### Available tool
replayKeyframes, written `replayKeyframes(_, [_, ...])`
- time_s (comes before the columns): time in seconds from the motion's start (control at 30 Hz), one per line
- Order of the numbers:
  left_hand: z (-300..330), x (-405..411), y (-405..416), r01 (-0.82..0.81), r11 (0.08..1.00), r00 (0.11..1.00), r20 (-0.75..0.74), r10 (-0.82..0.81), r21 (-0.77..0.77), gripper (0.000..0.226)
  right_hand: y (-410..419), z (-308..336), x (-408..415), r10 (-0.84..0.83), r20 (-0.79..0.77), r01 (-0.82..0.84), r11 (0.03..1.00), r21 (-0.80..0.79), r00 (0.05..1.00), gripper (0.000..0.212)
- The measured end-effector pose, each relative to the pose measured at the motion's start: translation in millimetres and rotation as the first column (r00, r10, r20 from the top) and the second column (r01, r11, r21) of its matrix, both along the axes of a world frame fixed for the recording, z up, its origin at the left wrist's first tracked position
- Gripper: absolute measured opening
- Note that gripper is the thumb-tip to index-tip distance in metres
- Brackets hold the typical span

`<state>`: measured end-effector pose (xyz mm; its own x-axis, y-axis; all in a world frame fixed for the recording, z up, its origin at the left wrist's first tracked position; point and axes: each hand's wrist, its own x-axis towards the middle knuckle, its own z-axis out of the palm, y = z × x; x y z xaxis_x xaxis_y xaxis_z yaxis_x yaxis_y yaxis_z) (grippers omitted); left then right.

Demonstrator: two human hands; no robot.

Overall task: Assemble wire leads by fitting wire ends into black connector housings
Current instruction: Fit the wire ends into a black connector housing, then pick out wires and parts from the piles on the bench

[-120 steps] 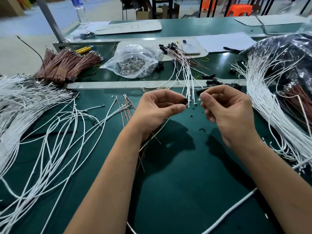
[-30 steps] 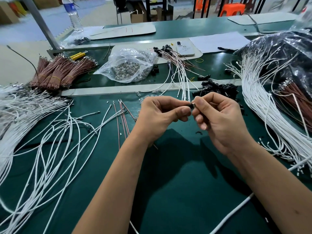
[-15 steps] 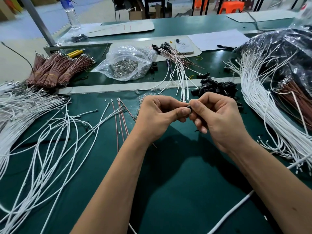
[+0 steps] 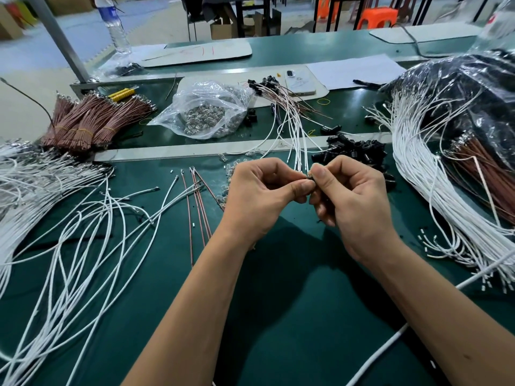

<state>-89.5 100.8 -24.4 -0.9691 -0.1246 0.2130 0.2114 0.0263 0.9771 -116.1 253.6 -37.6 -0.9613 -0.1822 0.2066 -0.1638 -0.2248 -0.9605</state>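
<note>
My left hand [image 4: 262,196] and my right hand [image 4: 354,201] meet fingertip to fingertip above the green table [image 4: 278,316]. Between them both pinch a small black connector housing [image 4: 310,178], mostly hidden by thumbs and fingers. What else either hand holds is hidden. Just behind my right hand lies a pile of loose black housings [image 4: 356,153]. A bundle of finished white leads [image 4: 295,135] with black housings on their far ends runs back from my hands. Loose white wires [image 4: 83,232] and a few red-brown wires [image 4: 199,207] lie at the left.
A clear bag of small metal parts [image 4: 206,112] sits behind a raised strip [image 4: 167,153]. Banded brown wire bundles [image 4: 92,121] lie at far left. A large sheaf of white wires [image 4: 434,174] and a black plastic bag [image 4: 473,93] fill the right. A phone [image 4: 299,82] lies further back.
Over the last four seconds my hands closed the gap between them and now pinch the housing together. In the last second they have barely shifted.
</note>
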Motion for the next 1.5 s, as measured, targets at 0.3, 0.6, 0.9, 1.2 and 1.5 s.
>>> replayKeyframes(0.3, [36, -16, 31, -0.296, 0.797, 0.944, 0.286, 0.162, 0.527, 0.016, -17, 4, 10, 0.205, 0.097, -0.217, 0.966, 0.14, 0.974, 0.041])
replayKeyframes(0.6, [60, -72, 16, -0.397, 0.853, 0.896, 0.344, 0.28, 0.339, 0.022, -31, 52, -49, 0.058, 0.087, -0.076, 0.971, 0.226, 0.995, 0.027])
replayKeyframes(0.9, [31, -108, 35, -0.126, 0.964, 0.896, 0.444, 0.01, 0.233, 0.016, -89, 67, -238, -0.157, 0.041, 0.097, 0.775, 0.625, 0.987, 0.033])
replayKeyframes(1.2, [11, -131, 19, -0.235, 0.649, 0.901, 0.089, 0.425, -0.723, 0.03, -113, 38, -318, -0.173, -0.287, 0.331, 0.349, 0.877, 0.942, 0.029])
replayKeyframes(1.5, [15, -94, 38, -0.267, 0.594, 0.955, -0.127, 0.268, -0.758, 0.02, -67, 52, -262, -0.208, -0.332, 0.39, 0.423, 0.818, 0.92, 0.018])
